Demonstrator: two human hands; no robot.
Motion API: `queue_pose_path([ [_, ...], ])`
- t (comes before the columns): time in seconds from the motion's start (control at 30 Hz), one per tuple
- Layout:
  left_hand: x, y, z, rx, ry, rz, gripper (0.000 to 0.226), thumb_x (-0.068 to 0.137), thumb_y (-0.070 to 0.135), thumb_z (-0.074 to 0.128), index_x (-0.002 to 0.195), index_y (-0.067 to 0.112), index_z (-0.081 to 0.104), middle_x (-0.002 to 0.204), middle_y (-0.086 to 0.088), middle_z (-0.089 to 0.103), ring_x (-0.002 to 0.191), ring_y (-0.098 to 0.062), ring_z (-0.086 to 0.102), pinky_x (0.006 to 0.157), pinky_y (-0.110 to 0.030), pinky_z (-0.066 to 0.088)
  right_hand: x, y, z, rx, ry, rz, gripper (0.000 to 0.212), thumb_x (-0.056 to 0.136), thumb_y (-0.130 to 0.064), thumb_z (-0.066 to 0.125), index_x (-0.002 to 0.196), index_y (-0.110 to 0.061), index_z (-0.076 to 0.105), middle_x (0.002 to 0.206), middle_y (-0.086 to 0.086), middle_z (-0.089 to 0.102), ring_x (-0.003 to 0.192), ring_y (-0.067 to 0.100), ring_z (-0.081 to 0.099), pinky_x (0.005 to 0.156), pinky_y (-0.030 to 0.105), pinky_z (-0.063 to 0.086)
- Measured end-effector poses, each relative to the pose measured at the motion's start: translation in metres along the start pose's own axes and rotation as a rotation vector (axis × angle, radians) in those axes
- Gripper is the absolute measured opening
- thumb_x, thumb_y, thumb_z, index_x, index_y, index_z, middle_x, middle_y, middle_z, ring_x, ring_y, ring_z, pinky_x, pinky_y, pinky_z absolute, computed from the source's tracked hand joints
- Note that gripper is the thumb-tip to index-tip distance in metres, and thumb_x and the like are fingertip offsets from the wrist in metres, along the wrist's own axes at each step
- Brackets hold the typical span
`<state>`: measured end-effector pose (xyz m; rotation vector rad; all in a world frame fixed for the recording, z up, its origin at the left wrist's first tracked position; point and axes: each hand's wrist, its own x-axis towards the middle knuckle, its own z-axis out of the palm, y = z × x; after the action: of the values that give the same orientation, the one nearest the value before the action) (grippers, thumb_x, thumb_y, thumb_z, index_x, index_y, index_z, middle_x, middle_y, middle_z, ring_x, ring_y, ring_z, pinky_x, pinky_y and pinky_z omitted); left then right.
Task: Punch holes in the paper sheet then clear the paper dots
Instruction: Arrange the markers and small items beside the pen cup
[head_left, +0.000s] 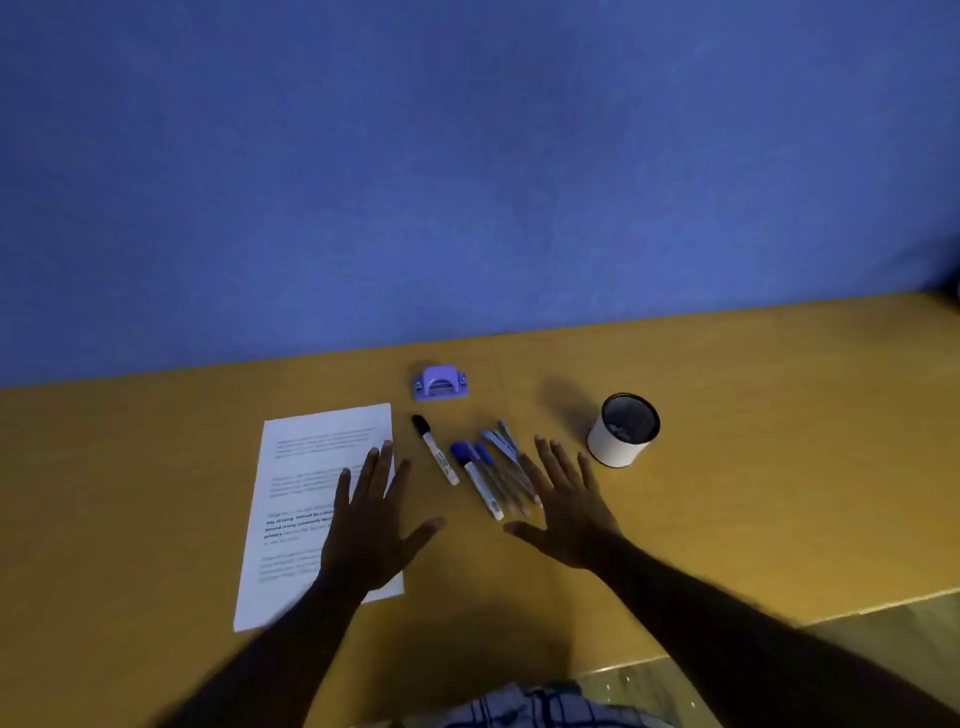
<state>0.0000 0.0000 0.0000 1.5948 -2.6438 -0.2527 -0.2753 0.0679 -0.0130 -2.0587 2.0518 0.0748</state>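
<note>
Head view: a person holds both hands out over a yellow-brown table that stands against a blue wall. The left hand is released, fingers straight and spread, grasping nothing; it lies over the right half of the paper sheet, though whether the palm touches the sheet cannot be told. The right hand is likewise released with fingers fanned, and it holds nothing. It covers the near right edge of a cluster of blue pens. The printed sheet lies flat on the left of the table, its long side running near to far. The purple hole punch sits beyond the sheet's far right corner, apart from it and close to the wall. A black-capped marker lies between the sheet and the pens. A white pen cup with a dark mesh rim stands upright to the right. A checked shirt shows at the near edge.
</note>
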Motion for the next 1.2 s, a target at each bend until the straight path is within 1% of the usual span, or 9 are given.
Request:
queue_pose_path([
  [0.13, 0.005, -0.003, 0.011, 0.051, -0.016, -0.012, 0.100, 0.078, 0.086, 0.011, 0.154, 0.021, 0.015, 0.163, -0.006, 0.000, 0.151, -0.023, -0.002, 0.119, -0.049, 0.001, 0.008, 0.005, 0.009, -0.006, -0.038, -0.010, 0.102, 0.081, -0.081, 0.038, 0.146, -0.033, -0.024, 0.157, 0.004, -0.028, 0.146, 0.026, -0.023, 0.114, 0.048, -0.016],
  [0.23, 0.015, -0.007, 0.020, 0.044, -0.027, -0.020, 0.101, 0.077, 0.086, 0.007, 0.154, 0.022, 0.011, 0.163, -0.006, -0.001, 0.151, -0.022, -0.004, 0.119, -0.049, 0.000, 0.019, 0.005, 0.012, 0.016, -0.047, -0.022, 0.100, 0.083, -0.077, 0.042, 0.153, -0.029, -0.010, 0.159, 0.005, -0.022, 0.148, 0.027, -0.017, 0.116, 0.048, -0.012],
  [0.33, 0.028, -0.008, 0.022, 0.043, -0.073, -0.037, 0.099, 0.078, 0.084, 0.006, 0.154, 0.020, 0.012, 0.163, -0.007, 0.001, 0.151, -0.023, -0.001, 0.120, -0.050, 0.006, 0.033, 0.000, 0.009, 0.065, -0.011, -0.033, 0.089, 0.085, -0.070, 0.049, 0.154, -0.026, 0.013, 0.164, 0.008, 0.006, 0.150, 0.031, 0.009, 0.120, 0.051, 0.011],
  [0.43, 0.041, -0.009, 0.022, -0.004, -0.039, -0.060, 0.083, 0.087, 0.072, 0.032, 0.147, 0.014, 0.035, 0.155, -0.014, 0.033, 0.143, -0.030, 0.031, 0.112, -0.050, 0.030, 0.048, -0.010, 0.001, 0.120, 0.047, -0.004, 0.067, 0.087, -0.057, 0.055, 0.142, -0.022, 0.039, 0.143, 0.008, 0.042, 0.125, 0.026, 0.042, 0.102, 0.042, 0.038],
  [0.57, 0.065, -0.010, 0.022, -0.096, -0.096, -0.060, 0.038, 0.093, 0.044, 0.050, 0.111, 0.013, 0.063, 0.108, -0.007, 0.062, 0.101, -0.026, 0.062, 0.081, -0.035, 0.050, 0.073, -0.026, -0.006, 0.150, -0.068, 0.030, 0.036, 0.095, -0.044, 0.050, 0.118, -0.018, 0.058, 0.115, 0.005, 0.060, 0.097, 0.017, 0.057, 0.079, 0.033, 0.051],
  [0.67, 0.085, 0.000, 0.017, -0.257, -0.082, -0.182, 0.023, 0.093, 0.032, 0.055, 0.097, 0.013, 0.068, 0.093, -0.006, 0.067, 0.087, -0.023, 0.065, 0.070, -0.030, 0.051, 0.090, -0.039, -0.006, 0.205, -0.114, 0.101, 0.029, 0.097, -0.042, 0.049, 0.105, -0.017, 0.061, 0.104, 0.003, 0.065, 0.087, 0.015, 0.060, 0.070, 0.032, 0.052],
  [0.8, 0.110, 0.009, 0.020, -0.455, -0.087, -0.326, 0.026, 0.093, 0.031, 0.058, 0.102, 0.007, 0.064, 0.097, -0.014, 0.069, 0.092, -0.029, 0.065, 0.079, -0.042, 0.055, 0.108, -0.051, -0.002, 0.166, -0.124, 0.097, 0.031, 0.095, -0.038, 0.050, 0.115, -0.016, 0.060, 0.117, 0.005, 0.064, 0.105, 0.022, 0.062, 0.080, 0.037, 0.055],
  [0.9, 0.124, 0.012, 0.024, -0.522, -0.087, -0.443, 0.029, 0.089, 0.031, 0.063, 0.105, 0.006, 0.058, 0.100, -0.016, 0.067, 0.095, -0.033, 0.064, 0.077, -0.038, 0.053, 0.118, -0.056, 0.002, 0.112, -0.134, 0.089, 0.039, 0.094, -0.035, 0.052, 0.128, -0.017, 0.056, 0.130, 0.006, 0.058, 0.116, 0.025, 0.058, 0.083, 0.038, 0.054],
  [1.2, 0.136, 0.014, 0.039, -0.649, -0.069, -0.531, 0.039, 0.082, 0.024, 0.073, 0.111, 0.006, 0.055, 0.103, -0.012, 0.068, 0.096, -0.027, 0.066, 0.083, -0.045, 0.056, 0.127, -0.057, 0.010, 0.173, -0.128, 0.175, 0.030, 0.088, -0.041, 0.057, 0.104, -0.016, 0.063, 0.115, 0.004, 0.065, 0.096, 0.020, 0.064, 0.065, 0.030, 0.053],
])
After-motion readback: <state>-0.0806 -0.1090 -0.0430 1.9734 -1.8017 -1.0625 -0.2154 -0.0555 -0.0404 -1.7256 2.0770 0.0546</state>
